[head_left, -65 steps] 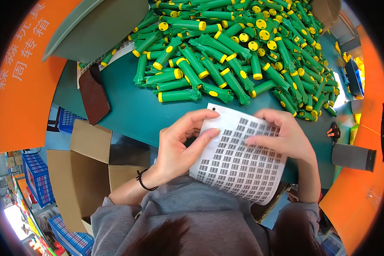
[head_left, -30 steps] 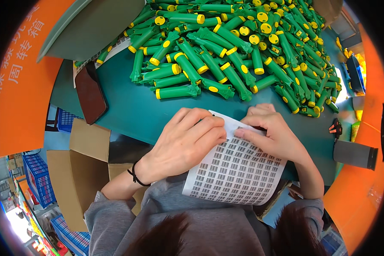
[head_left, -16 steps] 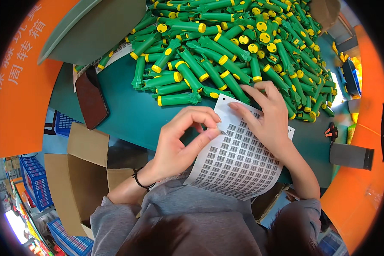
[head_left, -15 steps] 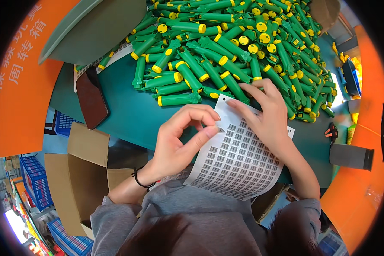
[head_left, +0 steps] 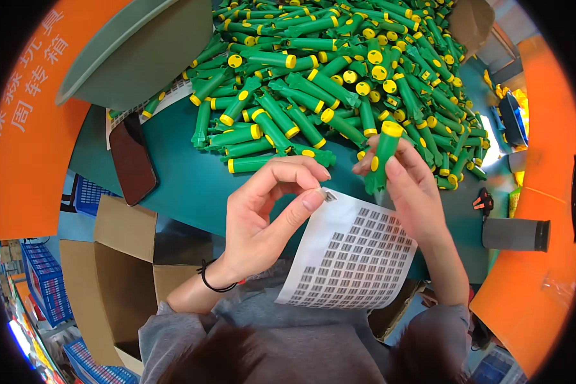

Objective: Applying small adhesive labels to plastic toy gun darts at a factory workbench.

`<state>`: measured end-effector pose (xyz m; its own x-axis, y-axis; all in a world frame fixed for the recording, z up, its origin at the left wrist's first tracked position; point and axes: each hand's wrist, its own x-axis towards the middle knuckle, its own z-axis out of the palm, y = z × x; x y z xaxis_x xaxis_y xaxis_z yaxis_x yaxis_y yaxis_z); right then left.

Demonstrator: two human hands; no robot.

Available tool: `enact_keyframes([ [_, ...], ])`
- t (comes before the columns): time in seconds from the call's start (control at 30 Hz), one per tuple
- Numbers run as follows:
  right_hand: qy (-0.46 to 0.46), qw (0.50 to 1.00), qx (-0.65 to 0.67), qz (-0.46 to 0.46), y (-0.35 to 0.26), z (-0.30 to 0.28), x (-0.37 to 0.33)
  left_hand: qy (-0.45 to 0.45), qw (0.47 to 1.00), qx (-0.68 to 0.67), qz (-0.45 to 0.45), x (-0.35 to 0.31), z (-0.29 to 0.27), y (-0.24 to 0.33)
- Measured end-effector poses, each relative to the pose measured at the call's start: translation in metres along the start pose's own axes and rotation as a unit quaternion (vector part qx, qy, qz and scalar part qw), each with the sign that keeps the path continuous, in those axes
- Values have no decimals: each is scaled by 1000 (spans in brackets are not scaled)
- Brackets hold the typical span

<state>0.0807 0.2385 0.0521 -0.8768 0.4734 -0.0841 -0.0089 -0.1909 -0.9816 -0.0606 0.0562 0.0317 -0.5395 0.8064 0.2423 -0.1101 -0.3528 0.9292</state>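
My left hand [head_left: 262,214] has its thumb and forefinger pinched on a small printed sticker [head_left: 329,196]. To its right, my right hand [head_left: 419,201] grips a green plastic tube [head_left: 384,151] with a yellow end cap, held upright with the cap on top. A white sheet of small dark-printed stickers [head_left: 349,259] curves down below both hands, over the table's near edge; its upper left part is bare backing. Beyond the hands spreads a large heap of similar green tubes [head_left: 294,59] with yellow caps and yellow oval patches.
On the green table [head_left: 179,185] lie a dark red phone-like slab [head_left: 132,160] and orange-and-black scissors [head_left: 484,202]. A grey-green tub [head_left: 141,57] stands back left, a grey cup [head_left: 512,234] on the right. An open cardboard box [head_left: 125,275] sits below the table's left edge.
My right hand has left the sticker sheet and picked up a green tube. The left hand still pinches the sticker, now slightly lower and further left.
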Motion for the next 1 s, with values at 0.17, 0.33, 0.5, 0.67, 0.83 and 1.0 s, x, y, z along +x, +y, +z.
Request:
enact_keyframes([
  [0.17,10,999,-2,-45,31,8,-5,-19,991,114,71,-16,18,-13],
  [0.33,29,995,94,30,23,12,-9,31,999,19,7,-8,18,-8],
  [0.5,-19,981,186,43,34,7,-15,-10,995,96,30,2,27,-15],
  [0.67,-49,983,174,15,25,13,-21,19,999,7,-33,2,22,-21],
  [0.83,-52,990,28,-125,42,-3,-19,48,995,8,-87,7,7,-3],
  [1.0,-49,995,17,-83,44,3,-19,31,991,123,-31,11,-6,20],
])
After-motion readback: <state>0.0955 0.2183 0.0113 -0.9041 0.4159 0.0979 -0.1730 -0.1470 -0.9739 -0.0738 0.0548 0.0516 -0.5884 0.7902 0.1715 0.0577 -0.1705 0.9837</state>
